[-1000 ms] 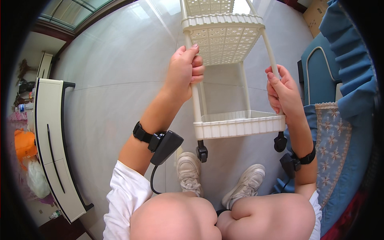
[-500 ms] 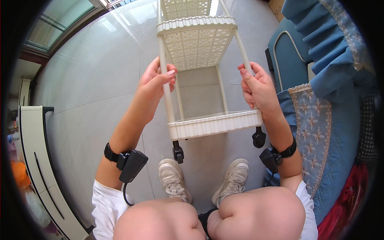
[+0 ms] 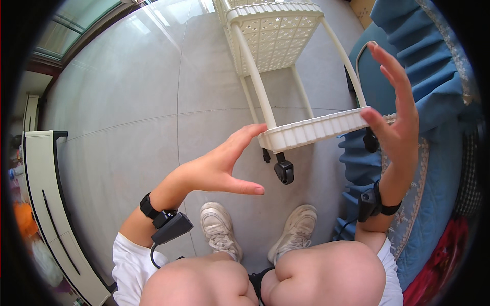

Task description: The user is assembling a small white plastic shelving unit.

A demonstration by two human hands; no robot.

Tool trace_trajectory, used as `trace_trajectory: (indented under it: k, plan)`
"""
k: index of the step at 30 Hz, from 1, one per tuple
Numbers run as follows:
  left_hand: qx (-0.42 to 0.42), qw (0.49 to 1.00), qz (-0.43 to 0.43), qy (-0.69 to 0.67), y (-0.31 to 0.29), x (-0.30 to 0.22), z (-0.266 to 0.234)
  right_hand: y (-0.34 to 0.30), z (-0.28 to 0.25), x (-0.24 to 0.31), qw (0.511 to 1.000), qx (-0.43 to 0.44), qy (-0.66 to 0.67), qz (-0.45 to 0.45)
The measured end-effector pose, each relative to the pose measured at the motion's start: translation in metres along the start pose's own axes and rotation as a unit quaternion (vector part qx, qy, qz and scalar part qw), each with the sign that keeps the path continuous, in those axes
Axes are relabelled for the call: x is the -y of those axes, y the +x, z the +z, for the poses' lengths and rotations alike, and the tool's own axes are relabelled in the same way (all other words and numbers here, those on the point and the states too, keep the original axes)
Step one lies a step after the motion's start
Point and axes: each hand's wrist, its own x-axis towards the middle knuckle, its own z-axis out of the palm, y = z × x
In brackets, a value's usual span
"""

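A cream plastic rolling cart, with its lower shelf (image 3: 319, 127) nearest me, stands tilted in front of my feet. Its perforated upper shelf (image 3: 278, 43) is farther off, joined by round posts (image 3: 256, 81). Black casters hang below; one caster (image 3: 284, 169) shows plainly at the left corner. My left hand (image 3: 219, 166) is open, fingertips at that shelf's left corner and thumb stretched out below. At the right end, my right hand (image 3: 398, 115) is open with fingers raised and its thumb by the shelf corner. Whether the thumb touches is unclear.
On the right is a bed with a blue ruffled cover (image 3: 429, 71) and lace trim, close to the cart. A white drawer cabinet (image 3: 48, 204) lines the left side. My shoes (image 3: 219, 229) rest on grey floor tiles (image 3: 127, 112). A glass door (image 3: 76, 25) is at far left.
Both hands have let go of the cart's posts and opened, the left moving down and the right outward. The cart has swung to the right and its lower shelf now slants up rightward more.
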Motion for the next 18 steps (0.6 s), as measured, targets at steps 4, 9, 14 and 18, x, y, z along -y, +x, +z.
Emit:
trace_trajectory:
  k: [4,9,14,18]
  plan:
    - [-0.011,0.999,0.035,0.030,0.023,0.011,0.009,-0.012,0.057,0.048,0.981,0.173,0.011,-0.083]
    - [-0.038,0.995,0.085,0.040,0.020,0.019,0.010,-0.032,0.077,0.060,0.992,0.106,0.007,-0.070]
    - [0.000,0.962,0.123,0.244,0.019,0.027,-0.011,-0.034,0.086,0.072,0.998,0.052,-0.032,-0.025]
    - [-0.068,0.956,0.157,0.238,0.019,0.017,0.010,-0.034,0.090,0.072,0.998,0.044,-0.042,-0.017]
